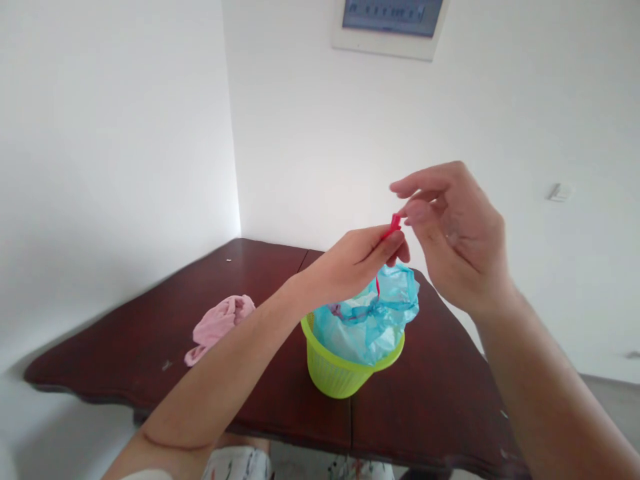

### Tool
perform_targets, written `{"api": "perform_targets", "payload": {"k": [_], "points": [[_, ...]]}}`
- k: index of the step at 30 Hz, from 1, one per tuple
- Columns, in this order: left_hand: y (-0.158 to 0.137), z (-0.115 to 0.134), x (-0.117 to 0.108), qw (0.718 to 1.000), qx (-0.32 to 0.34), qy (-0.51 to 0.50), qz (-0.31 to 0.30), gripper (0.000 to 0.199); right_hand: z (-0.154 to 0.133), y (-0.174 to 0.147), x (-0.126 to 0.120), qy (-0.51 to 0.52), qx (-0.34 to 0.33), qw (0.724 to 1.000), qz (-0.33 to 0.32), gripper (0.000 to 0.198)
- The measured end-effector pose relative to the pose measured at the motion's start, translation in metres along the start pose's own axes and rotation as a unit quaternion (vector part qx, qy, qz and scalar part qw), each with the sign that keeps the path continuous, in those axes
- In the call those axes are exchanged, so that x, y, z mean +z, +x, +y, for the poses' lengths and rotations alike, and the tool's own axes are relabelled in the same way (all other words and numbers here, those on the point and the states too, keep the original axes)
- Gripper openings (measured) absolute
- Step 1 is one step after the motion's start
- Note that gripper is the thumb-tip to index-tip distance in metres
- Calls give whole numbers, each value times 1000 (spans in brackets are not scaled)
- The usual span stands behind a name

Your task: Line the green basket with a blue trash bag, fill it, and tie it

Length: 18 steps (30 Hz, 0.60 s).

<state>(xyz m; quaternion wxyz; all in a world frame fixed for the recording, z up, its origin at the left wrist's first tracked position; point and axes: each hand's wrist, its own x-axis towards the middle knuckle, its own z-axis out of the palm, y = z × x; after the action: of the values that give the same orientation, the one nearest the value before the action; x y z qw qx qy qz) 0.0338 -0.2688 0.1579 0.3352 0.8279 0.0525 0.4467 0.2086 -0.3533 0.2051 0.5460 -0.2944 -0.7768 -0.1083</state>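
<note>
My left hand [367, 257] pinches a red plastic drawstring [393, 227] between thumb and fingers, above the basket. A thin red strand hangs below that hand toward a crumpled light-blue plastic bag [367, 333]. The bag sits in a yellow-green plastic basket [335, 375], bulging over its rim. Close to the drawstring's upper end is my right hand [455, 237], its index finger raised apart from the thumb and the other fingers bent. Its fingertips are at the drawstring's end; whether they touch it is hard to tell. Something purplish shows at the bag's left, partly hidden.
A bunched pink cloth [220, 327] lies on the dark red-brown wooden table [270, 373], left of the basket and partly behind my left forearm. White walls stand behind and to the left. A framed panel [390, 27] and a switch [560, 193] are on the back wall.
</note>
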Motion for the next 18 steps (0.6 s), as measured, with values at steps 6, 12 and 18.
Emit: {"api": "perform_targets", "payload": {"k": [6, 12, 18], "points": [[-9, -11, -12, 978, -105, -164, -68, 73, 23, -26, 8, 10, 51, 995, -86, 17], [-20, -26, -17, 970, -123, -162, -135, 69, 26, -43, 11, 27, 79, 987, -137, 23], [-26, -34, -10, 982, -153, -112, -10, 64, 36, -64, 14, -57, 64, 996, -38, 25]]}}
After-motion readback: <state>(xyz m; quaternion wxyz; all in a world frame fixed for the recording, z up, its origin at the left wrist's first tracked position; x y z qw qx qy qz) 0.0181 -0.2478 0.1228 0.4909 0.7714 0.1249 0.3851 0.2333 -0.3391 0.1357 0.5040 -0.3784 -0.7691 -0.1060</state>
